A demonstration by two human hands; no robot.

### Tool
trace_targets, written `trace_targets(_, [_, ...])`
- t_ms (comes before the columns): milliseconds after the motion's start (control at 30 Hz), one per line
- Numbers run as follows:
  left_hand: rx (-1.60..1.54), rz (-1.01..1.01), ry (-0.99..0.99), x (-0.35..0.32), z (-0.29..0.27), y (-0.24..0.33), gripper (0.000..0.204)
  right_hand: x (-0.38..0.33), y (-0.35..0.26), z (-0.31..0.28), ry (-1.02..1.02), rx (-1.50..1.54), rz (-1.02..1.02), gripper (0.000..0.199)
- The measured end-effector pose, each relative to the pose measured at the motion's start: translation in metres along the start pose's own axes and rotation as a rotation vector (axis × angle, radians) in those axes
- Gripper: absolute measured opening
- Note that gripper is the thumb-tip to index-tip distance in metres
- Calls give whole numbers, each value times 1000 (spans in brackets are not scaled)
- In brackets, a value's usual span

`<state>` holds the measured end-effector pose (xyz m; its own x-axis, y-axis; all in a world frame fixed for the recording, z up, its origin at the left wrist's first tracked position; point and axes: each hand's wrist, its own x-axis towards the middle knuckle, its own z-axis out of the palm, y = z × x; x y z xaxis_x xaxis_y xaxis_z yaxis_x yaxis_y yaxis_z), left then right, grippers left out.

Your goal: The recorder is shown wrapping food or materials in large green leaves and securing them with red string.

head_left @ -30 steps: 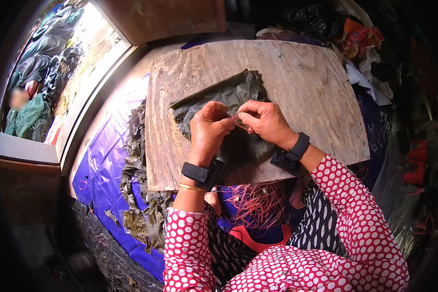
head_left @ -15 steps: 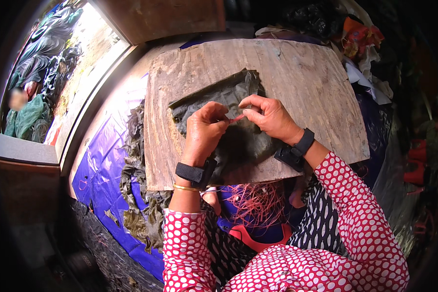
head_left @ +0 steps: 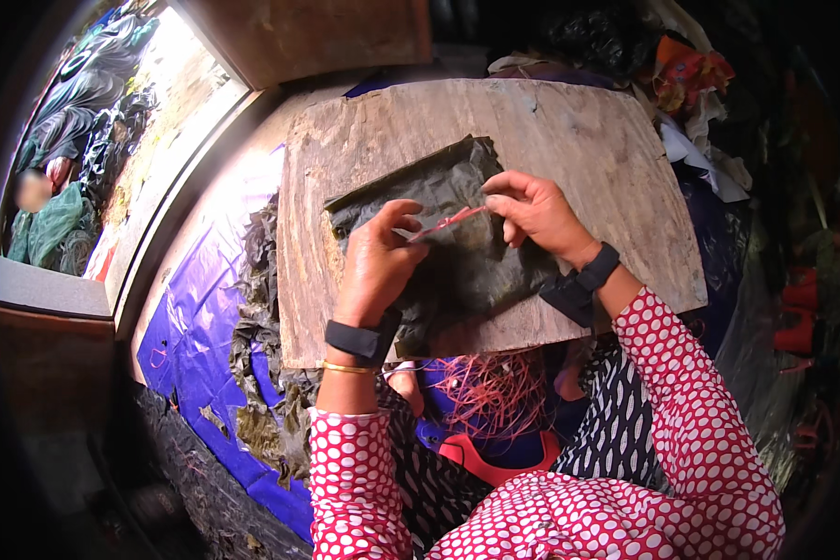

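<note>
A thin pink string point(head_left: 455, 220) stretches between my two hands, a little above a dark green, wrinkled sheet point(head_left: 429, 182) that looks like folded seaweed. My left hand point(head_left: 375, 266) is closed at the string's left end, thumb and fingertips near each other. My right hand point(head_left: 539, 219) pinches the other end between thumb and forefinger. The dark sheet lies on a worn wooden board point(head_left: 616, 177), its far edge folded straight, and my hands hide part of its near side.
Below the board's near edge, many loose pink strings point(head_left: 499, 392) fill a blue container between my legs. Crumpled dark green strips point(head_left: 266, 420) lie on purple plastic sheeting point(head_left: 196, 359) at the left. Red plastic things point(head_left: 795, 313) stand at the far right.
My hands have moved apart, the left one leftward and the right one rightward. A longer stretch of the pink string now shows between them.
</note>
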<state>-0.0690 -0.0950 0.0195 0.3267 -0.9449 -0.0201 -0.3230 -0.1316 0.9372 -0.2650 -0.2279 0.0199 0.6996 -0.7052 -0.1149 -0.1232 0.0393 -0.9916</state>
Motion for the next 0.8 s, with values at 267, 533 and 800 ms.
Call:
trace_targets(267, [229, 183, 180, -11, -25, -23, 39, -2, 7, -13, 219, -564, -287, 27])
trace_targets(533, [367, -62, 32, -24, -31, -14, 24, -4, 11, 1, 306, -974, -365, 37])
trace_targets(800, [373, -38, 43, -26, -34, -29, 20, 4, 19, -27, 159, -540, -32, 16])
